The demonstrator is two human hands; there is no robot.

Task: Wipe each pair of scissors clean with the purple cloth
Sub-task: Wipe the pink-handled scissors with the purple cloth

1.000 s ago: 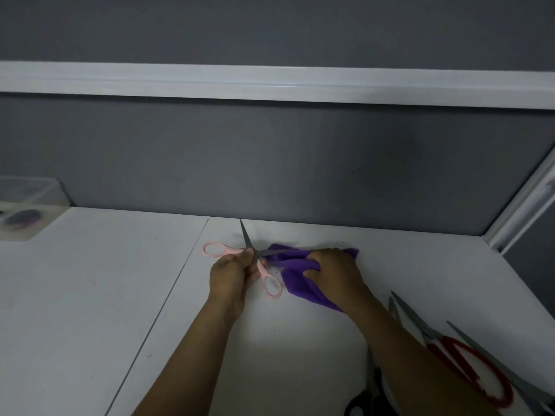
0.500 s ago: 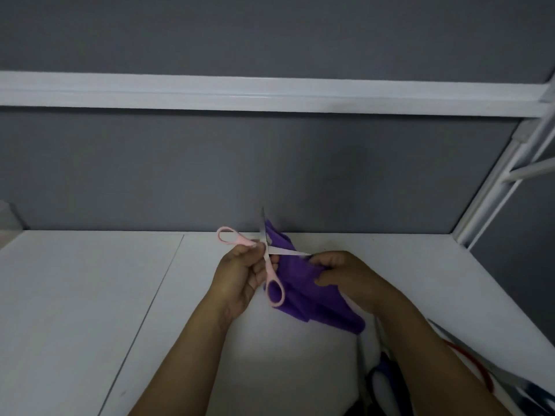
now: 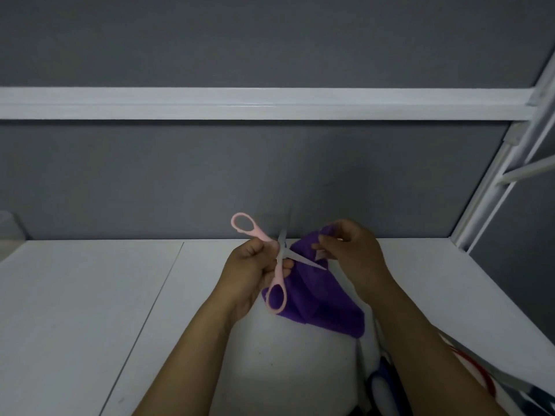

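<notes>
left hand (image 3: 250, 270) gripped pink scissors (image 3: 277, 265) at the pivot, blades splayed, right hand (image 3: 350, 250) pinched purple cloth (image 3: 318, 298) round one blade, both held above surface (image 3: 90, 295)

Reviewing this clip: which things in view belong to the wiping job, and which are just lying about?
In the job: pink scissors held in the left hand; purple cloth pinched by the right hand; blue-handled scissors and red-handled scissors, lower right, partly hidden.
Just lying about: translucent box corner, far left; white metal frame, right.
</notes>
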